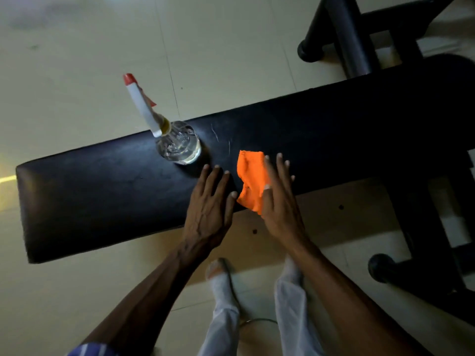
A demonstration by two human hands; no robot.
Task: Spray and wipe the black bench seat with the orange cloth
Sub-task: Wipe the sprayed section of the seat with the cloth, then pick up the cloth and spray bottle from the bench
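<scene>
The black bench seat runs across the view from lower left to upper right. A clear spray bottle with a white and red trigger head stands upright on it, near its far edge. An orange cloth lies crumpled on the seat at its near edge. My right hand rests flat on the cloth's right side, fingers spread. My left hand lies flat on the bare seat just left of the cloth, holding nothing, a little in front of the bottle.
The bench's black metal frame and feet stand at the right, with more black tubing at the top right. Pale floor tiles surround the bench. My legs in light trousers stand close to the seat's near edge.
</scene>
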